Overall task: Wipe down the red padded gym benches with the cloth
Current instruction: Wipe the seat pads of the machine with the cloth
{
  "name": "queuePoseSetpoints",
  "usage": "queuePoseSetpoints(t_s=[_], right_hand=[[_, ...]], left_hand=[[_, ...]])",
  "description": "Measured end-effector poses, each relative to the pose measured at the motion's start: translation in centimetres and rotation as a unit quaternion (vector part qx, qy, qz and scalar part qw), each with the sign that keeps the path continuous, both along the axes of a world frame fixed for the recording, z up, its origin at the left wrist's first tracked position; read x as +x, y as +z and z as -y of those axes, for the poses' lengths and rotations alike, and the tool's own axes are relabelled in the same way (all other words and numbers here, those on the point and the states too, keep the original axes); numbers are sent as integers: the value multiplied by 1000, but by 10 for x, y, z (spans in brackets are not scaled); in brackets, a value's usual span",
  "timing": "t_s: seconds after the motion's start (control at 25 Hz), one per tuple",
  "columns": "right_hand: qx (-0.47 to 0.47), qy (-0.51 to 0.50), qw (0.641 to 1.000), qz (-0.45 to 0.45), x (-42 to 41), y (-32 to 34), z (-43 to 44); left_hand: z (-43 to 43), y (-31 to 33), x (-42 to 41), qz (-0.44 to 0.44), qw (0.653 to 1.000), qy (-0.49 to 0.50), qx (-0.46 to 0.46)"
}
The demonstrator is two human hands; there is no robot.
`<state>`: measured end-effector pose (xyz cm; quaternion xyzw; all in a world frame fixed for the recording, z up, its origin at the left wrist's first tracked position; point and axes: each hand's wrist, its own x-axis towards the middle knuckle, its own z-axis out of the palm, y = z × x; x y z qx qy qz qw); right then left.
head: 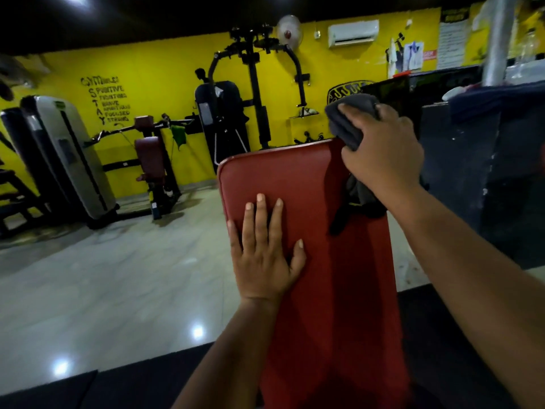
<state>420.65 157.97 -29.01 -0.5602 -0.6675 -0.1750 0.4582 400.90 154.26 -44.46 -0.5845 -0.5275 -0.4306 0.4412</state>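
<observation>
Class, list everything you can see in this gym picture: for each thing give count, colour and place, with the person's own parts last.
padded bench: one, red, centre foreground
cloth: one, grey, at bench's far right corner
weight machines: several, black and grey, along back wall
wall fan: one, pale, high on yellow wall
air conditioner: one, white, upper wall
left hand: flat on bench
right hand: grip round cloth

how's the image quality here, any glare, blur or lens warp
Head view: dim overall, dark corners; bright lamp glare spots on the floor; the wide lens bends the yellow wall into a curve; the pillar at top right is smeared; the left hand, red bench and cloth read fairly sharp.
</observation>
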Motion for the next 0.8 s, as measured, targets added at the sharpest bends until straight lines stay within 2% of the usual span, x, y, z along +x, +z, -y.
queuePoseSetpoints(t_s=[0.08,0.16,0.24,0.28,0.4,0.48,0.56,0.64,0.72,0.8], right_hand=[[-41,-31,998,-44,-8,12,1],[-32,-18,998,48,-28,18,9],[1,69,984,167,-51,19,18],[-2,98,976,192,-59,23,19],[-38,74,984,156,-75,45,11],[-2,97,964,247,-87,49,12],[1,163,935,315,-92,52,11],[-33,166,947,272,-96,57,8],[-3,127,965,230,-108,53,12],[58,142,946,285,-120,37,23]], left_hand=[[2,-2,0,15,1000,5,-11],[6,-6,2,30,999,12,-20],[7,-8,3,28,999,19,-28],[8,-8,2,25,999,22,-32],[9,-9,0,24,999,22,-36],[11,-12,0,25,999,23,-33],[11,-12,0,23,999,24,-30],[10,-12,-1,22,999,28,-29],[9,-12,-2,25,999,32,-33],[9,-13,-1,23,999,30,-36]])
